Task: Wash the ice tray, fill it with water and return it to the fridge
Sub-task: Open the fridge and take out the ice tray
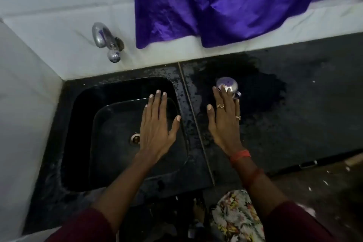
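Observation:
No ice tray shows in the head view. A black sink (82,108) is set into a dark stone counter (304,116), with a metal drain (135,138) at its bottom. A chrome tap (104,39) juts from the white tiled wall above the sink. My left hand (157,124) is flat and spread over the sink basin, holding nothing. My right hand (225,122) is spread over the wet counter just right of the sink, its fingertips over a small shiny steel cup (228,85); I cannot tell whether they touch it.
A purple cloth (225,2) hangs down the wall behind the counter. A dark wet patch (255,84) spreads around the cup. A white tiled side wall (25,104) borders the sink on the left. The counter's front edge (314,163) runs at lower right.

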A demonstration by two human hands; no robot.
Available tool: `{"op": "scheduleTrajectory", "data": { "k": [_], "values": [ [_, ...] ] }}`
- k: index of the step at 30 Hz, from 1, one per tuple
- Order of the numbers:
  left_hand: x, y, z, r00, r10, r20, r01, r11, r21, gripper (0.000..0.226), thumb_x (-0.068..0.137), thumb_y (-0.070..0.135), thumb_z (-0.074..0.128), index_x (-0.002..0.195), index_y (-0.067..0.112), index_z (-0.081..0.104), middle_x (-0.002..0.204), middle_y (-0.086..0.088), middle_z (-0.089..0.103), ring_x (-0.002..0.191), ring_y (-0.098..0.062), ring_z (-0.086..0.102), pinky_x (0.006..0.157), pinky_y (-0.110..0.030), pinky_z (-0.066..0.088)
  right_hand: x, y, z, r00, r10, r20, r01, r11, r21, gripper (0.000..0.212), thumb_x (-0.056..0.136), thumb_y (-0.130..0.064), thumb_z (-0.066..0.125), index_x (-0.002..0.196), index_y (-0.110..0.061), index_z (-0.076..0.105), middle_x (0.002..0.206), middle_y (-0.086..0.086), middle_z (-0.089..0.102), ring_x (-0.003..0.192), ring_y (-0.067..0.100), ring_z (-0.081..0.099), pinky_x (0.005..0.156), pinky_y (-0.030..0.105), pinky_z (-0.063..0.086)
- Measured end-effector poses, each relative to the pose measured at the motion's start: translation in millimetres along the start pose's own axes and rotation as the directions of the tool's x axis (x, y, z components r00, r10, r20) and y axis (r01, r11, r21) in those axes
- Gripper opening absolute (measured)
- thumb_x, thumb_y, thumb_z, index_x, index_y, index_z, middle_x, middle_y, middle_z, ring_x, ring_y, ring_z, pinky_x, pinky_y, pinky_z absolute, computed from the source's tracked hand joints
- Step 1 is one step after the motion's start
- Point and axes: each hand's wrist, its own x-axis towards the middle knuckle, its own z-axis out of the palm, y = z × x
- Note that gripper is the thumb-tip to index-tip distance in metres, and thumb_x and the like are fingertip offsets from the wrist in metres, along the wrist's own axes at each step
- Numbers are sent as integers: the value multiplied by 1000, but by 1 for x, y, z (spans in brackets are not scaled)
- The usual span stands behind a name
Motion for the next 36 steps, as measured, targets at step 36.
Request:
{"op": "scheduleTrajectory", "data": {
  "k": [36],
  "values": [
    [-166,281,87,319,907,274,-756,418,-504,72,103,55,29,163,15,19,171,-9,13,158,-27,13,127,-47,19,-362,68,-190,410,707,-576,-876,481,-32,51,109,-38,32,158,-25,27,168,-1,15,156,14,3,127,42,-1]
  ]
}}
